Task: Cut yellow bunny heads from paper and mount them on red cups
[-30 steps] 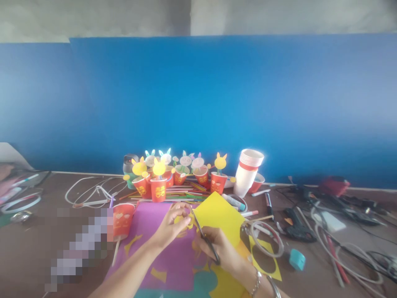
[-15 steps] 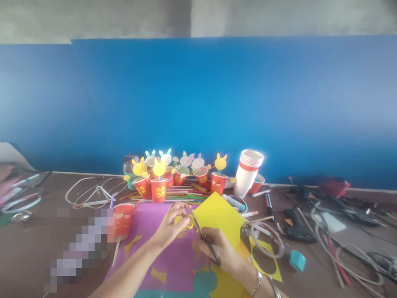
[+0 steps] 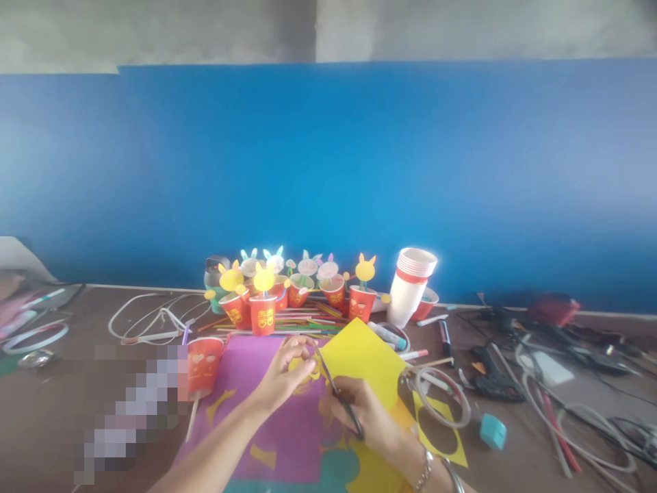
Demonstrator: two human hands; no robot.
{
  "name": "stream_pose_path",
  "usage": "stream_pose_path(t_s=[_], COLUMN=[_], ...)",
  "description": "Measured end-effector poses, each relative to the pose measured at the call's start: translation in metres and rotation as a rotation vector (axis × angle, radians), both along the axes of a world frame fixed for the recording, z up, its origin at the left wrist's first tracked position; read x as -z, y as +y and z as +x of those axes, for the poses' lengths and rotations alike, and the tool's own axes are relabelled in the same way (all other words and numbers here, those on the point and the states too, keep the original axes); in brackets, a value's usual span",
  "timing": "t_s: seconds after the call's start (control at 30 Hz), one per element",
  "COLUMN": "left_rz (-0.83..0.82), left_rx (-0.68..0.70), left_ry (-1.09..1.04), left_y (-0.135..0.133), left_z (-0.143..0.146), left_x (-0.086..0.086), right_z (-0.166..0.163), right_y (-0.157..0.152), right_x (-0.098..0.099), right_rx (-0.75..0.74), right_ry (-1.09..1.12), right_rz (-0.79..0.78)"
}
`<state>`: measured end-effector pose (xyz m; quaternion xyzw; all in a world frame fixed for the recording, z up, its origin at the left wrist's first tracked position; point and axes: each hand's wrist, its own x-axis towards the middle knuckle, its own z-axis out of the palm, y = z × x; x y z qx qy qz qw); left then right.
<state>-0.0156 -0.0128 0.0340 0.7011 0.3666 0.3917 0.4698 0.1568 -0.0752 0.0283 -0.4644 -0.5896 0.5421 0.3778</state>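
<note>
My left hand [image 3: 287, 370] is closed, thumb and fingertips pinching a small piece of yellow paper [image 3: 315, 373] above the purple paper sheet [image 3: 287, 438]. My right hand [image 3: 364, 407] wraps round the dark handles of a pair of scissors [image 3: 328, 375]. Their blades point up and left, the tips by my left fingertips at the yellow paper. Whether the blades touch the paper I cannot make out. Below my right hand lie yellow paper [image 3: 377, 469] and a teal paper piece [image 3: 341, 465]. A larger yellow sheet [image 3: 362, 349] lies just beyond.
Red paper cups [image 3: 263, 316] with animal-shaped paper cutouts stand along the back, beside a stack of white cups [image 3: 408, 291]. Coloured sticks [image 3: 298, 322] lie before them. A red cup [image 3: 202, 370] tilts at left. Cables [image 3: 441, 397], a glue gun [image 3: 495, 376] and a teal block [image 3: 493, 431] are at right.
Almost nothing differs. Both hands, the scissors and the yellow piece stay in nearly the same place, with only a very slight shift in the fingers.
</note>
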Motion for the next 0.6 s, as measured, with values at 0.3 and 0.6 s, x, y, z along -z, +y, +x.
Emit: stream_pose_path(t_s=[0.3,0.6], left_rz=[0.027,0.045], left_rx=[-0.022,-0.033], left_ry=[0.019,0.051], left_y=[-0.0002,-0.0010], left_z=[-0.0004,-0.0014], left_x=[-0.0013,-0.0052], right_z=[0.0013,0.0030], right_y=[0.0001,-0.0009], right_x=[0.0025,0.0003], right_rx=[-0.005,-0.016], right_ry=[-0.005,-0.037], right_rz=[0.015,0.013])
